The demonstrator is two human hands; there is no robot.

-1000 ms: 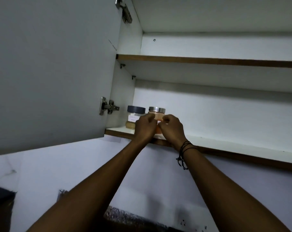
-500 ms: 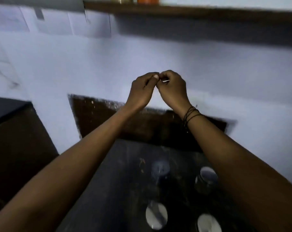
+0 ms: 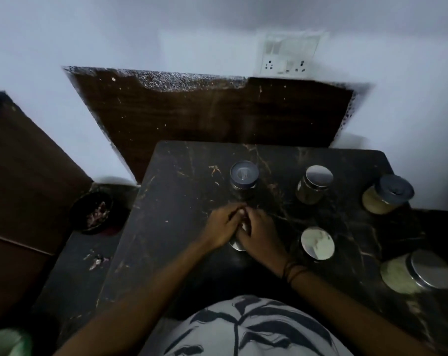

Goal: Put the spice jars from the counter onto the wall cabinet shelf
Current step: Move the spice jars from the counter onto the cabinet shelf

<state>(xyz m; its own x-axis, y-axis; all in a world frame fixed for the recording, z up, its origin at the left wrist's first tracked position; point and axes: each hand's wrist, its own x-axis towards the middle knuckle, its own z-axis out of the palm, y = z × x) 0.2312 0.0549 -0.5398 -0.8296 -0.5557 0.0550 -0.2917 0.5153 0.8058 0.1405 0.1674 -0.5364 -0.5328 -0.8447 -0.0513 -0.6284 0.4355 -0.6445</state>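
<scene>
Silver-lidded jar [image 3: 237, 244], left hand [image 3: 221, 227] and right hand [image 3: 260, 233] curled round it

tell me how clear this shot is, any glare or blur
Head view: dim overall, soft with slight motion blur. The steel lids catch pale glare. Wide-angle bends the counter edges. Both hands cover one jar, in shadow.

Both hands, left hand [image 3: 224, 227] and right hand [image 3: 260, 233], are down from the cabinet shelf and now close together over a silver-lidded glass jar [image 3: 237, 244] on the dark marble bench [image 3: 171, 201].
</scene>
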